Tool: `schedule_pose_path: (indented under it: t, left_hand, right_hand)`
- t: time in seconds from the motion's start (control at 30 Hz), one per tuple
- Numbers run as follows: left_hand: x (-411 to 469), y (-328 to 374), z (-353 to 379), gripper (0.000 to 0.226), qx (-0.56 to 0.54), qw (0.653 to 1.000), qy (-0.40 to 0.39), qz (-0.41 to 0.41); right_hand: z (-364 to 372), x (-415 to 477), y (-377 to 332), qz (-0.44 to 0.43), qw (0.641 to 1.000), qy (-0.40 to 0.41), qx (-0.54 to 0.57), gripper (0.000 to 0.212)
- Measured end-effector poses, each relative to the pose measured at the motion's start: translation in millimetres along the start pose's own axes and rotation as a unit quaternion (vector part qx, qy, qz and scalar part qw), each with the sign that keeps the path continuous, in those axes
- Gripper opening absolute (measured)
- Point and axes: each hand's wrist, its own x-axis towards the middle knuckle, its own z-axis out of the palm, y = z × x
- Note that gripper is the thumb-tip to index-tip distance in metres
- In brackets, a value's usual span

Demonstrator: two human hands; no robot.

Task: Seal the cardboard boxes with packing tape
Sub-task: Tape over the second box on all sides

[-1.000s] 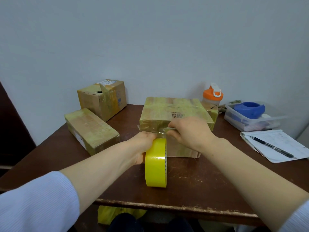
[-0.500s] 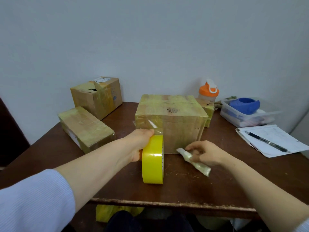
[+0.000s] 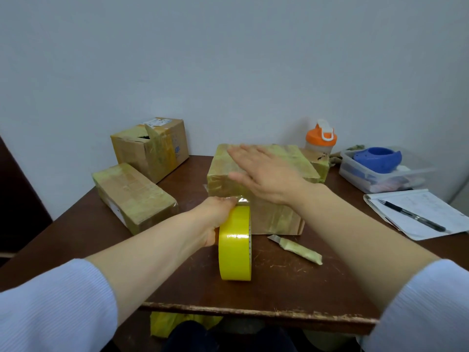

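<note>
Tape roll stands gripped by left hand, right hand flat, fingers wide, over box.

Yellow tape roll; orange bottle cap.

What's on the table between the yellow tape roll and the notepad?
In the head view, a small tape-wrapped cutter lies flat right of the tape roll; the right forearm hides the table nearer the notepad.
</note>
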Motion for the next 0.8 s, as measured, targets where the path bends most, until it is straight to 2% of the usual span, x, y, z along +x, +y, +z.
schedule_pose_path:
  t: [0.07, 0.33, 0.43, 0.57, 0.67, 0.8]
  left_hand:
    - [1.5, -1.0, -0.2, 0.037, 0.006, 1.000, 0.002, 0.009]
    - [2.8, -1.6, -1.2, 0.028, 0.029, 0.999, 0.010, 0.033]
    - [-4.5, -1.3, -0.3, 0.014, -0.004, 1.000, -0.003, 0.003]
    - [-6.8, -6.1, -4.9, 0.034, 0.017, 0.999, -0.009, -0.026]
    - [-6.4, -6.6, -10.3, 0.034, 0.007, 0.999, -0.017, -0.034]
    - [-5.3, -1.2, -14.7, 0.029, -0.011, 0.999, -0.021, -0.023]
  right_hand:
    - [14.6, 8.3, 5.0, 0.007, 0.999, -0.036, -0.035, 0.061]
    - [24.7, 14.4, 11.0, 0.003, 0.999, -0.017, -0.048, 0.055]
    - [22.0, 13.9, 12.5, 0.001, 0.999, -0.018, -0.036, 0.055]
    - [26.2, 11.7, 8.6, 0.013, 0.999, 0.022, -0.035, 0.072]
    - [35.5, 12.5, 0.6, 0.030, 0.993, 0.078, -0.080, 0.072]
    - [32.4, 13.6, 1.7, 0.028, 0.994, 0.065, -0.087, 0.073]
